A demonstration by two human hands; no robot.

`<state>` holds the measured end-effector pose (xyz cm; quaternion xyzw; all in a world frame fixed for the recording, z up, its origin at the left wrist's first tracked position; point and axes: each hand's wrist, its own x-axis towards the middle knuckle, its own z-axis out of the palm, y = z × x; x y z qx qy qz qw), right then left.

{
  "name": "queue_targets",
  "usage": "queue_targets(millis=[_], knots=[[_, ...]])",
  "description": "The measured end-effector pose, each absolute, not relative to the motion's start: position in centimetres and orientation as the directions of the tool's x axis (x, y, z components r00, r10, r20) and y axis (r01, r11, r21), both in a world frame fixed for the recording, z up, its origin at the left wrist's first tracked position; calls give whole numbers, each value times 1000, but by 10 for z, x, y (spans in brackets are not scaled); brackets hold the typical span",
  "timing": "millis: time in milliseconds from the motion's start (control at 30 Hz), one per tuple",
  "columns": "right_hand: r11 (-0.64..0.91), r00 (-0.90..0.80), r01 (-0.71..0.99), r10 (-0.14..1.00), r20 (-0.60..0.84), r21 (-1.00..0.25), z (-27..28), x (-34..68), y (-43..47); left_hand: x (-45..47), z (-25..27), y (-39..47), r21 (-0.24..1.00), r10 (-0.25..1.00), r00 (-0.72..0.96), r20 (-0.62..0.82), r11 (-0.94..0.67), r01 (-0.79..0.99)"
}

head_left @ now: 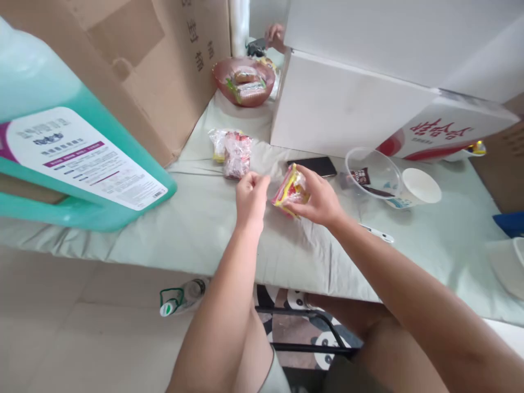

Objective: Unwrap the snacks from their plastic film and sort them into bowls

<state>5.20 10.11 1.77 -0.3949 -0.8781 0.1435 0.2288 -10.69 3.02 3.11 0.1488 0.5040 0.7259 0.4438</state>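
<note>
My right hand [318,195] grips a snack packet [290,190] with yellow and red print and clear, crinkled wrapping. Just to its left, my left hand [251,197] has its fingers pinched together; faint clear film seems to lie between the hands, but what the fingertips hold is hard to make out. Behind my left hand lies a pink and clear wrapped snack bundle [237,155]. A dark phone [317,166] rests flat on the cloth behind my right hand. A white-handled utensil [377,233] is partly covered by my right forearm.
Left stand a large green jug [94,164] and a cardboard box [164,71]. A pink bowl [229,87] of wrapped snacks sits at the back. White boxes [347,103], a clear tub [352,158] and a paper cup [421,185] are right. A bottle [190,292] lies below the table edge.
</note>
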Motion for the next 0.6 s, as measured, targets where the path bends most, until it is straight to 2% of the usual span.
queue_targets(millis=[67,133,200,233,300,467,600], knots=[[634,-568,557,762,311,-536,19,79,85,-97,28,28,893,906,-393,-156,-41,-449],[602,-528,480,779,338,-638,18,106,68,-82,27,24,895,993,-17,-120,101,-434],[560,-463,429,810,360,-709,13,130,51,-65,26,19,901,935,341,-96,228,-369],[539,-429,415,826,364,-733,8,139,43,-57,25,17,913,893,441,-87,249,-323],[503,-375,408,853,362,-762,-3,153,32,-42,20,14,942,859,508,-72,225,-248],[474,-328,386,872,363,-791,-23,176,31,-21,2,22,985,873,486,-39,115,-127],[455,-310,366,882,355,-812,-24,188,40,-19,-1,33,972,861,491,-135,212,-105]])
